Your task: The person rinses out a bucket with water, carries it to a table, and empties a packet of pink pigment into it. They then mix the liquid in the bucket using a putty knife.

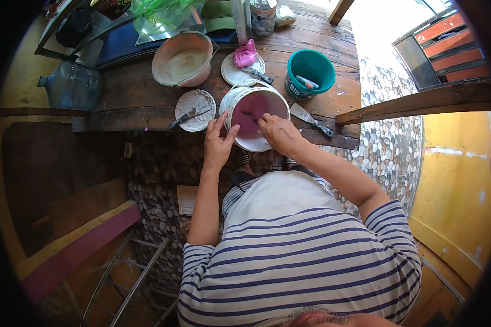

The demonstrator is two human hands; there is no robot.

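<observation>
A white bucket [283, 104] with pinkish-purple contents stands tilted toward me at the front edge of the wooden table. My left hand [220, 143] rests against its left rim, fingers apart, holding nothing. My right hand [276, 131] is closed at the right part of the opening, round the handle of a dark tool [249, 114] whose end lies over the purple contents. Left of the bucket, a putty knife [188, 117] lies on a white lid [195, 102]. To the right, a wide scraper [311, 120] lies on the wood.
Behind are a pinkish bucket [183, 60], a white lid [230, 71] with a pink bag [245, 54] and knife, a teal bucket [311, 68] and a can [263, 19]. A water jug [71, 86] is at left. A wooden beam [414, 103] juts in at right; a metal ladder [126, 280] stands lower left.
</observation>
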